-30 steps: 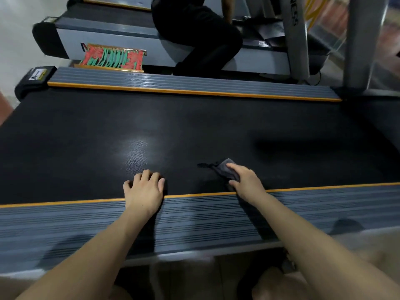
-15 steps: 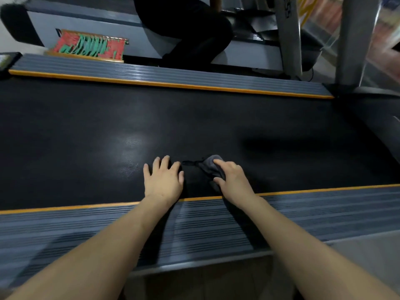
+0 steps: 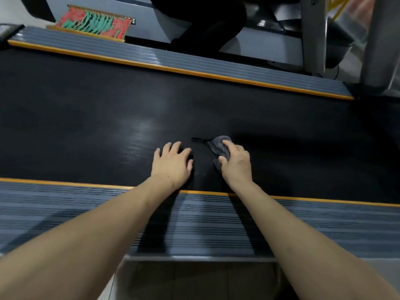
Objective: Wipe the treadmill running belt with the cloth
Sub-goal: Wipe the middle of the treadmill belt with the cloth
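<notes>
The black running belt [image 3: 86, 126] stretches across the view between two grey ribbed side rails with orange edges. A small grey cloth [image 3: 217, 145] lies bunched on the belt near the front rail, with a thin dark loop sticking out to its left. My right hand [image 3: 236, 162] presses on the cloth, fingers curled over it. My left hand [image 3: 172, 164] rests flat on the belt just left of the cloth, fingers spread, holding nothing.
The near side rail [image 3: 65, 204] runs under both forearms; the far rail [image 3: 173, 59] lies beyond the belt. Behind it a person in black [image 3: 207, 24] crouches by another treadmill. A red-and-green item [image 3: 95, 23] sits at the back left. Grey uprights [image 3: 313, 33] stand right.
Both hands have moved farther onto the belt, away from the near rail. My left hand came closer to the cloth. The view shifted forward.
</notes>
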Available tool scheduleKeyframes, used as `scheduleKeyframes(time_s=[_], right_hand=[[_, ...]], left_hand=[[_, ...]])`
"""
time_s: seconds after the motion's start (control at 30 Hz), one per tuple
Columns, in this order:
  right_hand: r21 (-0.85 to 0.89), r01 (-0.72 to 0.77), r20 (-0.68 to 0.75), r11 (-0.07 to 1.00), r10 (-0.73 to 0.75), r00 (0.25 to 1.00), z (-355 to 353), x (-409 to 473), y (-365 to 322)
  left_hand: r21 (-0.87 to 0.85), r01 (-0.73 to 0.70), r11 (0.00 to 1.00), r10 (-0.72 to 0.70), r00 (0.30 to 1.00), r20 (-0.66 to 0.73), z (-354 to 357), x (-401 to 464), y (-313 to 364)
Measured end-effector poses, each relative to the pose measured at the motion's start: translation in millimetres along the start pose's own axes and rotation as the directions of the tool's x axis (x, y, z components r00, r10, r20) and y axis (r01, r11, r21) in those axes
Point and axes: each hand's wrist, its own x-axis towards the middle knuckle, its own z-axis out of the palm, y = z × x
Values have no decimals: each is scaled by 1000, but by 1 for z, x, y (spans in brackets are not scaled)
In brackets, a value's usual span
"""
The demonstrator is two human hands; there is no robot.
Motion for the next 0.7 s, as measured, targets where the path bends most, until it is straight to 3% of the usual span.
scheduleKeyframes(time_s=[0.5,0.7], right_hand=[[-188,-2,-157,982,-28,987,17,166,47],[-46,55,-158,997,-61,986,37,257,46]], left_hand=[[36,-52,998,53,998,-26,5,180,17],[51,-33,998,29,996,79,2,251,9]])
